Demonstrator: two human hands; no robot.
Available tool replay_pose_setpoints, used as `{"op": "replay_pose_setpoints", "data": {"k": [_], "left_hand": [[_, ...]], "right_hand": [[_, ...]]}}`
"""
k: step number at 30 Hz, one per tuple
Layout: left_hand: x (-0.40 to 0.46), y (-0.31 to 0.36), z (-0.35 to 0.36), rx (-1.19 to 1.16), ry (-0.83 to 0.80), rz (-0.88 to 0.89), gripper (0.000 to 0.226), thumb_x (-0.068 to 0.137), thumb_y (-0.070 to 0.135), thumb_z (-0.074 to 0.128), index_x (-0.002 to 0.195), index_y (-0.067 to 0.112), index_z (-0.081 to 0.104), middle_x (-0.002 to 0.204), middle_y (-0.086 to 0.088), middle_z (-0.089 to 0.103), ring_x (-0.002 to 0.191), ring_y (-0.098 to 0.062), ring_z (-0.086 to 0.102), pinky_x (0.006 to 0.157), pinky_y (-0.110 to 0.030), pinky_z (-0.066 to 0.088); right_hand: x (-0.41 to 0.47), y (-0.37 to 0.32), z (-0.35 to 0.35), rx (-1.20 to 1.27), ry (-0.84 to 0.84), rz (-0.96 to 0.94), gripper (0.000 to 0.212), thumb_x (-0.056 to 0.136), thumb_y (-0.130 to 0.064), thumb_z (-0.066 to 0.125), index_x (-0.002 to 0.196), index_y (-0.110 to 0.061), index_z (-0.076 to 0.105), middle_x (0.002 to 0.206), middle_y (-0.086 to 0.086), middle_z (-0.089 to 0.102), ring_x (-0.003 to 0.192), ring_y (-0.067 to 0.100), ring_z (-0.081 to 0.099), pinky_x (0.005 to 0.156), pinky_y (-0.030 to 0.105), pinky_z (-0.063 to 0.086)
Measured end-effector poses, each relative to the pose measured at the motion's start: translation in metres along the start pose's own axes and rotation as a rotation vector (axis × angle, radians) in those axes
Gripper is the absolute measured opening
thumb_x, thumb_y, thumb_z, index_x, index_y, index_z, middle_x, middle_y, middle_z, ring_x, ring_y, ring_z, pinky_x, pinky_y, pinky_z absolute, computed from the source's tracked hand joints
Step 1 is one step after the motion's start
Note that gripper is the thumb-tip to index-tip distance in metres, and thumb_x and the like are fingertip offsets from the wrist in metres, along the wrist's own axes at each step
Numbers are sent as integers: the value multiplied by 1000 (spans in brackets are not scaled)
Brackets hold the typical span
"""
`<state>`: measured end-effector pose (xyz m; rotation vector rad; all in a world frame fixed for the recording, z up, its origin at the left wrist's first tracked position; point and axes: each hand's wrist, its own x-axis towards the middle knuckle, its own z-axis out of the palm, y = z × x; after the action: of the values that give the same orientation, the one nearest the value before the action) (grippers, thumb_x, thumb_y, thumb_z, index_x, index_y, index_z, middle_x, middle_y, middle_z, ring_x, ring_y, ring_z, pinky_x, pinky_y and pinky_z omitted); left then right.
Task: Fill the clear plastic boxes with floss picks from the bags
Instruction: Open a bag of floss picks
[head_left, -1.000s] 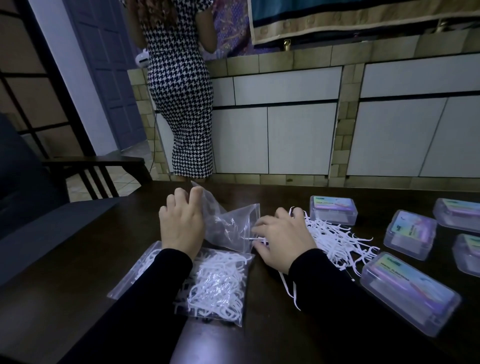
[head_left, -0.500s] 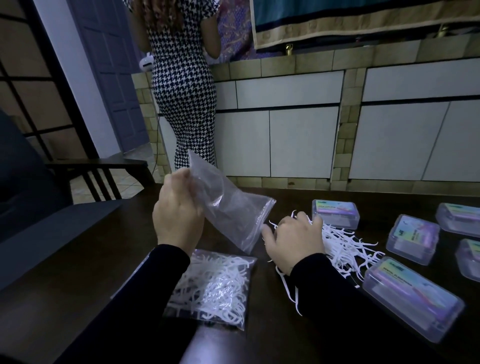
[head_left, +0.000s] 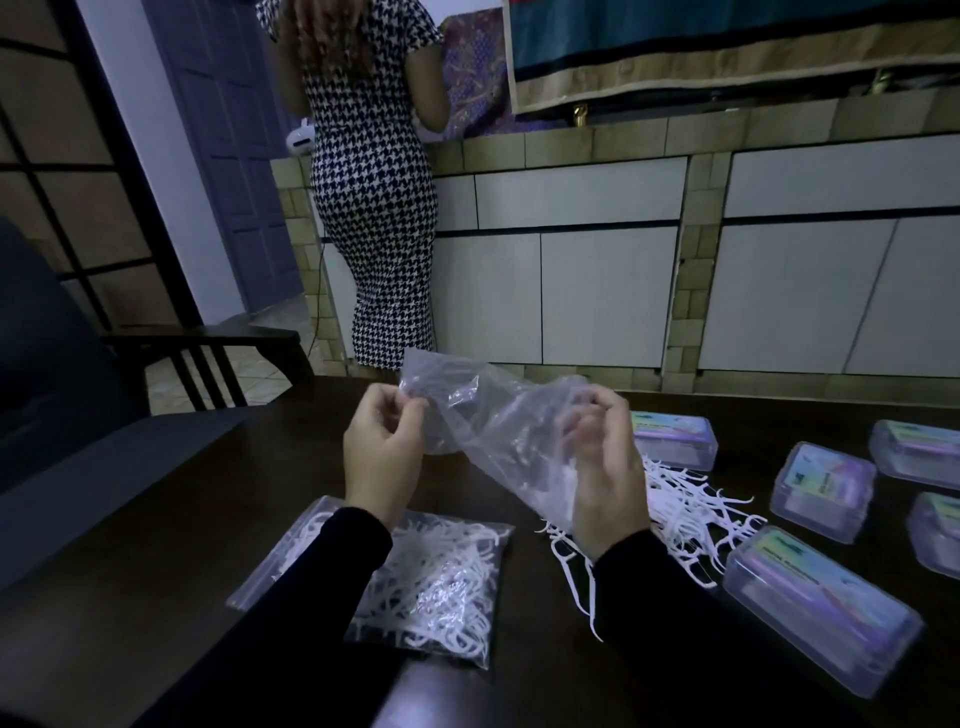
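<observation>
An empty clear plastic bag hangs crumpled above the table between both hands. My left hand pinches its left corner, and my right hand grips its right side. Under my left forearm lies a sealed bag of white floss picks. A loose pile of floss picks spreads on the table right of my right hand. Several closed clear plastic boxes with coloured labels stand on the right: one at the back, one near the front, another between them.
The dark wooden table has a dark chair at its left. A person in a houndstooth dress stands at the tiled counter beyond the table. Two more boxes sit at the right edge.
My left hand lifted the empty bag off the table. My right hand left the floss pick pile and rose to take the bag's other side.
</observation>
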<state>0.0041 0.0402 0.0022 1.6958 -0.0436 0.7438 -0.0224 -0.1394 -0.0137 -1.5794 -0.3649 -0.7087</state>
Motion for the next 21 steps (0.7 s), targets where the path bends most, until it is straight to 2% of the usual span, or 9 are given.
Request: {"op": "replay_pose_setpoints", "data": {"k": [2,5,7,9,11,13,15,18,21], "left_hand": [[0,-6,0,-7,-41,-52,23,84,18,55,66,9,45,65,-15,49,64,-18,45,62,-37,38],[-1,-8,-2,-139,-61,-133,20,81,15,55,66,9,45,67,-18,53,62,-19,48,59,-34,40],[0,-4,-5,-283,-114,-177,17,88,10,55,73,13,48,84,-17,68,65,-22,58,57,-33,44],[3,0,-6,-395,-222,-214,12,90,23,54,92,11,56,104,-17,70,68,-28,60,59,-33,48],[5,0,-7,-345,-302,-254,39,94,41,48,115,9,58,108,-13,71,65,-25,54,58,-31,45],[4,-1,-5,-294,-296,-303,39,95,43,48,113,13,66,100,-9,73,68,-23,55,62,-31,45],[2,-2,-4,-303,-249,-307,28,94,35,55,104,16,72,86,-1,73,74,-17,61,63,-27,50],[2,-4,-2,-327,-142,-285,20,95,26,56,103,15,71,80,1,71,70,-11,63,56,-25,52],[2,-1,-1,-369,-92,-300,17,92,23,62,101,11,69,90,-10,69,77,-19,62,68,-35,52]], "right_hand": [[-3,1,5,-127,-87,-50,47,80,-75,46,108,-37,46,90,-13,58,78,1,58,63,11,46],[-4,9,10,-267,-81,-51,15,88,-28,65,99,-31,56,86,-14,59,74,4,57,62,16,47],[-2,11,7,-215,-18,25,19,91,-15,62,93,-33,58,82,-14,62,72,4,59,62,16,49],[1,11,3,-78,65,119,22,94,-12,59,91,-34,57,83,-11,65,71,2,62,62,18,52],[4,10,0,44,127,185,17,94,-10,58,95,-26,59,85,-9,66,69,-2,64,61,15,51],[4,10,-2,80,151,213,15,92,-7,60,100,-20,59,87,-10,67,70,-4,64,60,10,49],[3,10,-3,93,181,223,18,91,-6,60,101,-20,56,84,-9,68,63,-3,64,55,11,48],[4,10,-6,57,195,243,26,94,-4,55,84,-26,65,74,-10,67,59,-4,60,53,13,48],[3,12,-2,145,121,329,16,95,-27,55,91,-28,70,87,-12,72,82,10,67,72,31,56]]}}
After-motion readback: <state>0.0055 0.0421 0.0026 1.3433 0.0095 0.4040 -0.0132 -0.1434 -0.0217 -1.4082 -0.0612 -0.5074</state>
